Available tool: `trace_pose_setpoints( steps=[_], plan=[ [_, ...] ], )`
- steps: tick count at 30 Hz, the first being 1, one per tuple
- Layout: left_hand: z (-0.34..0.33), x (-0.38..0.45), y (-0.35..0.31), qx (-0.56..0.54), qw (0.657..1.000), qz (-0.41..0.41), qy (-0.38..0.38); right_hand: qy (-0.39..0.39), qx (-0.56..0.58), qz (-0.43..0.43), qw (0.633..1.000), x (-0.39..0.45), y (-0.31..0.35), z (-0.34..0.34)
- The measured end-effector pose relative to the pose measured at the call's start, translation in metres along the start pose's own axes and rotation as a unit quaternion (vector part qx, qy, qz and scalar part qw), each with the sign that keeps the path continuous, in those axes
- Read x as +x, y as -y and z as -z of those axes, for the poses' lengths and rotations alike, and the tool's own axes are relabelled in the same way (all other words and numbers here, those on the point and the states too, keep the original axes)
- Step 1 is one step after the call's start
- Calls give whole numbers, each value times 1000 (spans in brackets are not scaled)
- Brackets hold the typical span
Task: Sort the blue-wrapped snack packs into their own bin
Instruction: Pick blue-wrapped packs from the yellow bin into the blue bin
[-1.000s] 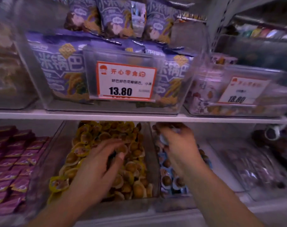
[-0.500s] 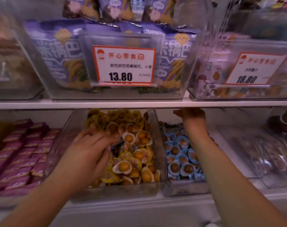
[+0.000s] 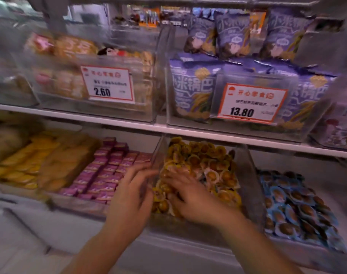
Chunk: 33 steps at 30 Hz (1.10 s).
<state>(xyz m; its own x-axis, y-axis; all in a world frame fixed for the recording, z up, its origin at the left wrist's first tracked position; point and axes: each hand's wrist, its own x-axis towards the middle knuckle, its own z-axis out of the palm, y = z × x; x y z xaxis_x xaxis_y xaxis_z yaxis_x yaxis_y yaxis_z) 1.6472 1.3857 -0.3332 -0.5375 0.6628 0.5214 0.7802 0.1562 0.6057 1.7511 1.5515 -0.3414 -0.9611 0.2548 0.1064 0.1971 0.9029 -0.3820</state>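
Blue packs [image 3: 295, 206] fill the clear bin [image 3: 262, 196] at my four o'clock on the lower shelf. At center, my right hand [image 3: 190, 196] lies spread on the yellow packs [image 3: 206, 165]; I can't tell if it holds any. My left hand [image 3: 132, 194] hovers with loose fingers at nine o'clock of that.

From my seat I see only two bare forearms and two hands, nothing else of the body. The left hand [image 3: 132, 196] and the right hand [image 3: 196, 200] carry no gloves, rings, watch or wristband that I can make out. No sleeve shows on either arm up to the frame's lower edge. The fingers [image 3: 137, 173] are blurred, so I cannot tell nail detail there.
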Motion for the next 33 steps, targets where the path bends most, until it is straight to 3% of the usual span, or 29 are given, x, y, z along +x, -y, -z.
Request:
trace_pose_setpoints(
  steps=[3, 7, 13, 16, 19, 22, 26, 29, 33],
  plan=[
    [-9, 0, 6, 32, 999, -27, 30, 36, -48, -35, 998, 9, -19, -4],
    [-7, 24, 12, 43, 998, -55, 3, 59, -90, -85, 991, 4, -42, 22],
    [-24, 47, 12, 2, 1000, 0, 27, 102, -198, -248, 943, -9, -55, 68],
    [-24, 48, 10, 41, 998, -22, 38, 71, -249, -240, 936, 0, -45, 69],
    [-21, 46, 9, 78, 995, -48, 47, -28, -100, -171, 980, 20, -33, 55],
    [-23, 40, 6, 92, 991, -76, 56, 20, 0, -152, 988, 35, -28, 27],
    [-25, 42, 8, 81, 990, -96, 57, 75, -112, -195, 972, 41, -52, 4],
    [-26, 42, 9, 87, 990, -100, 56, 99, -111, -245, 958, 43, -66, 9],
    [-26, 42, 11, 87, 989, -106, 51, 125, -129, -249, 952, 46, -71, 10]
  ],
)
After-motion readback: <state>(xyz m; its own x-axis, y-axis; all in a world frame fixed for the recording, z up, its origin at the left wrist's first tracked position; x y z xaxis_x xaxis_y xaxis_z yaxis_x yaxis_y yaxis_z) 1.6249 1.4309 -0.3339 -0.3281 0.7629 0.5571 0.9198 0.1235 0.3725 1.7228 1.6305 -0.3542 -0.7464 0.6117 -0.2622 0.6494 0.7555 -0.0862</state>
